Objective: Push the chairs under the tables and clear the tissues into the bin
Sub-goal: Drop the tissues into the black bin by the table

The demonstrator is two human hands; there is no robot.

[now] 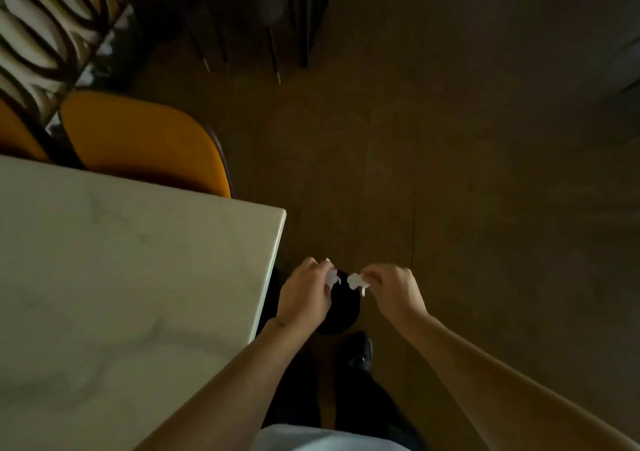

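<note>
Both of my hands hover over a small round black bin [343, 308] standing on the floor just off the corner of the pale marble table [131, 277]. My left hand [304, 298] pinches a scrap of white tissue [333, 277]. A second white tissue piece [356, 281] is pinched in my right hand [394, 291]. The two pieces are apart, both above the bin's dark opening. An orange chair [142, 139] is tucked against the table's far edge, its seat partly under the top.
Another orange chair [17, 135] shows at the far left edge. A striped panel [45, 28] stands behind the chairs. Thin dark chair or table legs [277, 56] rise at the top centre. My dark shoe [360, 350] is beside the bin. Brown floor spreads to the right.
</note>
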